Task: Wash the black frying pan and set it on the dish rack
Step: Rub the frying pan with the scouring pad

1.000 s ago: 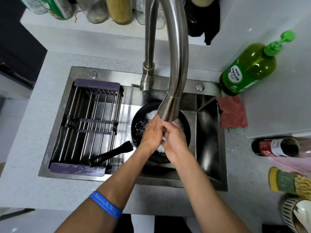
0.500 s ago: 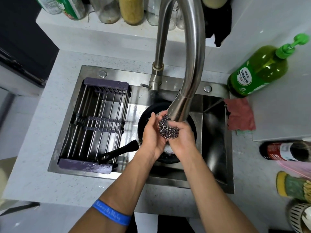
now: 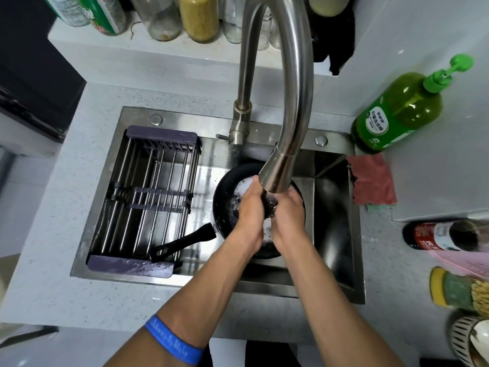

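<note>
The sink [image 3: 330, 260] is the big steel box in the middle. On the left side of the sink sits the dish rack [image 3: 148, 197], with steel bars and dark ends. The black frying pan [image 3: 225, 197] lies down in the sink, just right of the rack, with foam in it. Its long handle [image 3: 182, 243] points left and goes under the near corner of the rack. Over the pan, the left hand [image 3: 250, 207] and the right hand [image 3: 289, 210] are pressed close together. Both hands are curled round a steel scrubber [image 3: 270, 206], which peeks out dark between them. The tap [image 3: 280, 170] hangs right above the hands. On the right edge of the sink lies a red cloth [image 3: 370, 181]. Behind the cloth stands a green soap bottle [image 3: 397, 115].
</note>
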The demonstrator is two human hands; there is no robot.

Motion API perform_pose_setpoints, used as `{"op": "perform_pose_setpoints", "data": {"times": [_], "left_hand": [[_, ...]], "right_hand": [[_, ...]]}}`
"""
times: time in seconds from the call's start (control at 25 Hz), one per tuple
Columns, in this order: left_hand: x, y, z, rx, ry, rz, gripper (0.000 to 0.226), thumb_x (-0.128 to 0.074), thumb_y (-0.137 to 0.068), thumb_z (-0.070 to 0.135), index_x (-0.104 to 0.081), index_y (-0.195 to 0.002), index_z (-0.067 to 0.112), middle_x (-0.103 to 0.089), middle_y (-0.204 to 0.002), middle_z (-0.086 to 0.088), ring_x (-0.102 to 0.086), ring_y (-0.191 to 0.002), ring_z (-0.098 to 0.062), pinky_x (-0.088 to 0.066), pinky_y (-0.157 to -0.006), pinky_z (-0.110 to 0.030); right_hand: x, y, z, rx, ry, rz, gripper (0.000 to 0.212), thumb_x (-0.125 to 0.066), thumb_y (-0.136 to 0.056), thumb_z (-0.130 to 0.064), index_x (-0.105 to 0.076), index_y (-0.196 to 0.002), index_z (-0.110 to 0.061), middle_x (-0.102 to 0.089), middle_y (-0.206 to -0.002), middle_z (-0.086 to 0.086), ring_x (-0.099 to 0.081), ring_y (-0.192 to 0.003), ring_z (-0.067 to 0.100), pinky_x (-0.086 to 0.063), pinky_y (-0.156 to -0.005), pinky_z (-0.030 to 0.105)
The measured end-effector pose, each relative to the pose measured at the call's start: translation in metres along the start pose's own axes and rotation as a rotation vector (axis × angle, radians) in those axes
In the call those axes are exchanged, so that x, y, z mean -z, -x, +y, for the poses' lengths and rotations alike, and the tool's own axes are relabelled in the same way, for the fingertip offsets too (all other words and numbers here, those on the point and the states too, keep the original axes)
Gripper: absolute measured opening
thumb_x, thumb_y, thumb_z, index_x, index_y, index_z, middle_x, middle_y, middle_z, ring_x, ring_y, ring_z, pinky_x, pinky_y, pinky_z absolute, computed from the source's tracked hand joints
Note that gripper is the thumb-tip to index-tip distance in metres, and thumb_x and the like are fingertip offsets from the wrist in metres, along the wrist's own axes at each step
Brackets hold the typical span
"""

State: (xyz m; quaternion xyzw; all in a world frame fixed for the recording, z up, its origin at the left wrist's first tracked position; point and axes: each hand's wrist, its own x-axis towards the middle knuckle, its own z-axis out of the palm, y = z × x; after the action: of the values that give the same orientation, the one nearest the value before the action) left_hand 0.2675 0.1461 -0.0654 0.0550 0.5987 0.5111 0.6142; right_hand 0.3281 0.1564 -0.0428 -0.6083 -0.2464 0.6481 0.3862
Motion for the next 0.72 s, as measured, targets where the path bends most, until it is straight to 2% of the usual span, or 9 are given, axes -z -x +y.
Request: {"op": "perform_pose_setpoints", "data": {"times": [0.08, 0.12, 0.2, 0.28, 0.36, 0.48, 0.56, 0.64, 0.72], "left_hand": [[0.01, -0.005, -0.012, 0.009, 0.004, -0.08, 0.032, -0.057, -0.092, 0.021, -0.064, -0.123, 0.023, -0.073, -0.109, -0.006, -0.067, -0.106, -0.022, -0.052, -0.094, -0.037], [0.015, -0.006, -0.012, 0.025, 0.062, -0.078, 0.035, -0.06, -0.091, 0.019, -0.062, -0.126, 0.021, -0.073, -0.107, -0.006, -0.067, -0.103, -0.022, -0.054, -0.089, -0.035], [0.018, -0.003, -0.01, 0.049, 0.216, -0.084, 0.024, -0.056, -0.097, 0.017, -0.065, -0.119, 0.011, -0.073, -0.096, -0.008, -0.068, -0.087, -0.019, -0.057, -0.074, -0.028], [0.014, 0.005, -0.003, 0.102, 0.335, -0.14, 0.022, -0.053, -0.099, 0.019, -0.067, -0.113, 0.008, -0.071, -0.101, -0.013, -0.068, -0.088, -0.021, -0.058, -0.079, -0.03], [0.01, 0.008, 0.002, 0.122, 0.333, -0.082, 0.024, -0.055, -0.098, 0.02, -0.067, -0.112, 0.005, -0.07, -0.106, -0.019, -0.069, -0.092, -0.025, -0.058, -0.085, -0.036], [0.012, -0.004, 0.002, -0.053, 0.08, 0.175, 0.011, -0.062, -0.095, 0.019, -0.07, -0.093, 0.01, -0.074, -0.087, -0.009, -0.07, -0.081, -0.021, -0.057, -0.074, -0.031], [0.01, -0.003, 0.003, -0.074, 0.13, 0.128, 0.012, -0.059, -0.095, 0.008, -0.07, -0.098, 0.01, -0.074, -0.089, -0.01, -0.07, -0.083, -0.022, -0.057, -0.072, -0.03], [0.008, 0.001, 0.007, -0.005, 0.27, 0.01, 0.019, -0.054, -0.094, 0.001, -0.069, -0.099, 0.011, -0.073, -0.086, -0.01, -0.07, -0.077, -0.021, -0.057, -0.066, -0.027], [0.009, -0.002, 0.009, 0.043, 0.26, 0.019, 0.016, -0.055, -0.094, 0.005, -0.07, -0.093, 0.011, -0.072, -0.082, -0.01, -0.069, -0.071, -0.019, -0.055, -0.06, -0.025]], "right_hand": [[0.003, -0.007, -0.002, -0.091, -0.129, 0.011, 0.029, -0.051, -0.093, 0.005, -0.072, -0.106, -0.011, -0.074, -0.099, 0.008, -0.068, -0.09, 0.018, -0.056, -0.068, 0.023], [0.003, -0.007, -0.001, -0.128, -0.165, 0.005, 0.031, -0.051, -0.092, 0.006, -0.07, -0.113, -0.006, -0.073, -0.104, 0.015, -0.069, -0.09, 0.022, -0.057, -0.069, 0.026], [0.002, -0.006, -0.001, -0.208, -0.298, -0.017, 0.039, -0.048, -0.091, 0.008, -0.063, -0.126, -0.001, -0.07, -0.107, 0.019, -0.069, -0.087, 0.025, -0.058, -0.071, 0.03], [0.002, -0.009, 0.002, -0.296, -0.548, -0.058, 0.044, -0.045, -0.092, 0.007, -0.06, -0.131, -0.004, -0.068, -0.109, 0.02, -0.068, -0.097, 0.032, -0.057, -0.09, 0.038], [-0.002, -0.008, 0.01, -0.35, -0.699, -0.079, 0.039, -0.045, -0.093, 0.007, -0.064, -0.124, -0.006, -0.07, -0.108, 0.02, -0.064, -0.109, 0.036, -0.046, -0.107, 0.047], [-0.011, -0.006, 0.015, -0.336, -0.482, -0.094, 0.029, -0.052, -0.094, 0.005, -0.068, -0.117, -0.005, -0.076, -0.101, 0.013, -0.07, -0.103, 0.028, -0.049, -0.104, 0.044], [-0.014, -0.007, 0.009, -0.249, -0.429, -0.025, 0.03, -0.05, -0.09, 0.013, -0.071, -0.099, -0.006, -0.076, -0.086, 0.012, -0.072, -0.087, 0.027, -0.056, -0.093, 0.044], [-0.013, -0.009, 0.005, -0.245, -0.559, -0.052, 0.035, -0.044, -0.088, 0.015, -0.07, -0.09, -0.008, -0.074, -0.079, 0.014, -0.072, -0.075, 0.027, -0.062, -0.078, 0.039], [-0.01, -0.009, 0.005, -0.253, -0.488, -0.119, 0.03, -0.048, -0.089, 0.011, -0.071, -0.093, -0.008, -0.074, -0.085, 0.014, -0.072, -0.082, 0.029, -0.059, -0.084, 0.042]]}}
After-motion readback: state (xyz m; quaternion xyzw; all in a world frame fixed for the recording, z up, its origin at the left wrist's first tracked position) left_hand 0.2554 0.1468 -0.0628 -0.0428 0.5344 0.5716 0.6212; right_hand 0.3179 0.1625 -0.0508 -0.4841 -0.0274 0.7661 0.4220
